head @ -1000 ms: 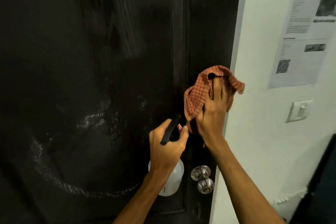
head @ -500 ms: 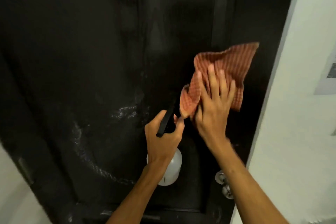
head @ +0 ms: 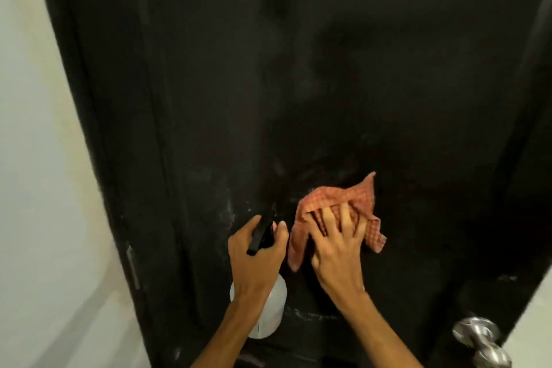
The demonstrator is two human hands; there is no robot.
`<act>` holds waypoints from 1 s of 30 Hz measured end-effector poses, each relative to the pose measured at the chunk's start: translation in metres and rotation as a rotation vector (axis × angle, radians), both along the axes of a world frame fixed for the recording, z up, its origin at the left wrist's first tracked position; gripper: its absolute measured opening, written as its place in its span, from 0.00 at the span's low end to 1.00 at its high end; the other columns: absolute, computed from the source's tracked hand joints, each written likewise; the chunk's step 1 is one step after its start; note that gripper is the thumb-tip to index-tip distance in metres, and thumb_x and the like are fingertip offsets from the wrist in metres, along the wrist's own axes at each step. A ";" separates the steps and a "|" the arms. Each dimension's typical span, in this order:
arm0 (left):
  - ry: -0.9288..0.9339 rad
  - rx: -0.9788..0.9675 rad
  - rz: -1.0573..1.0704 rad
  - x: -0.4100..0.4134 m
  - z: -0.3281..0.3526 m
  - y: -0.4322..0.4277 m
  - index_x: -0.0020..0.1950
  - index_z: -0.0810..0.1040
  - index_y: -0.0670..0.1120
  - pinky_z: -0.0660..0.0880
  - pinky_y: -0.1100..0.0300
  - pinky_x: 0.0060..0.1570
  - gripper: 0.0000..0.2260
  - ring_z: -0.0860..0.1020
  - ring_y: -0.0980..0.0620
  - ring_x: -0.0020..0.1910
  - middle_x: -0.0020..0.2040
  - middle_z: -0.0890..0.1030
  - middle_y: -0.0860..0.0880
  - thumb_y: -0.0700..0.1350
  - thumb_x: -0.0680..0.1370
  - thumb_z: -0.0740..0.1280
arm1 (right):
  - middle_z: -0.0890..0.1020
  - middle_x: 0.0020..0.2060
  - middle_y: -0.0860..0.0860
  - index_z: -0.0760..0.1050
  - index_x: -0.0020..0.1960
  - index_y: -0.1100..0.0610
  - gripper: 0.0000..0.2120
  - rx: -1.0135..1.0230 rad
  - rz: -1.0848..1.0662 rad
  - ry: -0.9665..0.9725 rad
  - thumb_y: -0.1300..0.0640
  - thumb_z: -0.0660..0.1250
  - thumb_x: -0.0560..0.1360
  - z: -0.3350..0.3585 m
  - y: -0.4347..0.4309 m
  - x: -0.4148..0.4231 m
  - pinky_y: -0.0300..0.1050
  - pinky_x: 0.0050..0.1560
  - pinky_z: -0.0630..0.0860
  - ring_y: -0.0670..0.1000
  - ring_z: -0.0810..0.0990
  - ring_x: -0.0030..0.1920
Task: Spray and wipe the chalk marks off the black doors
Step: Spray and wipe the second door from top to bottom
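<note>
1. Compared with half a second ago, the right hand (head: 334, 251) and its cloth (head: 355, 197) lie lower on the door (head: 328, 69) and farther from its right edge. The view has also swung left, bringing more of the pale wall (head: 35, 158) into sight.
2. Right hand: fingers are spread and straight, palm flat, pressing the orange checked cloth against the door panel. The cloth bunches above and to the right of the fingertips, and one corner hangs below the thumb.
3. Left hand (head: 257, 251): fingers are curled round the neck of the spray bottle (head: 270, 314), just beside the right hand. The black trigger head projects above the knuckles, and the white body hangs below the wrist, upright and close to the door.
4. Chalk residue (head: 228, 206): faint white smears show on the door left of the bottle's head, with a thinner streak lower down, right of the bottle's body.
5. Knob (head: 478, 337): the metal knob sits at the lower right, well apart from both hands.
</note>
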State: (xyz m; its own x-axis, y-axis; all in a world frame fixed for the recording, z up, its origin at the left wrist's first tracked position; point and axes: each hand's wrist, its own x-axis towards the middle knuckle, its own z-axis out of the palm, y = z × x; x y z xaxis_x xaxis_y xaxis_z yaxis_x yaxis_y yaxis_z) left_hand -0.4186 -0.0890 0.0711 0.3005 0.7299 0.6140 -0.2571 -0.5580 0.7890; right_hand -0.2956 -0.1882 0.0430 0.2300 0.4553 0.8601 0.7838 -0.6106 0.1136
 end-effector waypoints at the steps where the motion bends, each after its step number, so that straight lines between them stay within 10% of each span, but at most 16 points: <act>1: 0.012 -0.006 0.017 -0.010 -0.005 0.013 0.38 0.81 0.44 0.78 0.67 0.37 0.09 0.83 0.53 0.35 0.33 0.82 0.53 0.36 0.76 0.76 | 0.67 0.71 0.57 0.73 0.70 0.53 0.40 -0.038 0.031 -0.023 0.62 0.79 0.58 0.007 0.013 -0.003 0.72 0.69 0.55 0.66 0.64 0.72; 7: 0.025 -0.049 0.123 -0.055 -0.026 0.078 0.40 0.81 0.44 0.79 0.66 0.37 0.08 0.83 0.52 0.36 0.35 0.82 0.52 0.36 0.76 0.76 | 0.63 0.79 0.57 0.68 0.78 0.51 0.38 0.181 -0.020 -0.022 0.61 0.73 0.70 0.084 0.088 -0.029 0.69 0.78 0.42 0.64 0.53 0.81; 12: 0.033 -0.109 0.150 -0.092 -0.030 0.108 0.40 0.78 0.57 0.74 0.77 0.43 0.19 0.81 0.69 0.42 0.38 0.82 0.70 0.32 0.76 0.76 | 0.72 0.74 0.55 0.74 0.74 0.52 0.49 -0.480 0.106 -0.150 0.55 0.83 0.54 -0.019 0.129 -0.061 0.71 0.74 0.57 0.62 0.57 0.79; 19: 0.050 -0.169 0.185 -0.115 -0.036 0.153 0.44 0.78 0.60 0.73 0.74 0.47 0.19 0.81 0.69 0.46 0.41 0.82 0.71 0.34 0.76 0.76 | 0.65 0.79 0.57 0.68 0.78 0.55 0.42 -0.168 0.135 -0.204 0.60 0.72 0.65 0.041 0.195 -0.077 0.67 0.79 0.46 0.63 0.55 0.80; 22: 0.057 -0.227 0.196 -0.126 -0.042 0.162 0.45 0.73 0.64 0.70 0.80 0.45 0.23 0.76 0.79 0.45 0.41 0.77 0.81 0.35 0.76 0.76 | 0.59 0.81 0.57 0.66 0.79 0.57 0.41 -0.563 0.220 -0.313 0.56 0.75 0.67 -0.022 0.202 -0.089 0.66 0.76 0.59 0.62 0.48 0.82; 25: 0.063 -0.266 0.193 -0.137 -0.053 0.172 0.46 0.73 0.64 0.71 0.74 0.45 0.21 0.76 0.79 0.45 0.41 0.77 0.80 0.37 0.78 0.75 | 0.71 0.75 0.55 0.74 0.74 0.57 0.34 -0.520 0.359 -0.280 0.59 0.71 0.68 -0.001 0.227 -0.091 0.66 0.64 0.76 0.59 0.61 0.75; 30: 0.030 -0.353 0.285 -0.146 -0.068 0.188 0.46 0.77 0.61 0.73 0.78 0.43 0.17 0.80 0.72 0.44 0.40 0.82 0.70 0.37 0.78 0.74 | 0.59 0.81 0.57 0.62 0.81 0.56 0.37 -0.405 0.254 -0.345 0.58 0.62 0.72 0.053 0.293 -0.121 0.69 0.79 0.44 0.62 0.51 0.81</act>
State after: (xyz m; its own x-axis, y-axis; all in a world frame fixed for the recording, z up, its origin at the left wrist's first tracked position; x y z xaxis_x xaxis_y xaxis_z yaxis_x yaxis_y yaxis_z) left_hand -0.5643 0.0991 0.0033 0.0708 0.9492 0.3065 -0.1062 -0.2984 0.9485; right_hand -0.4163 0.1044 0.0957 -0.1912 0.7675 0.6118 0.7763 -0.2632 0.5728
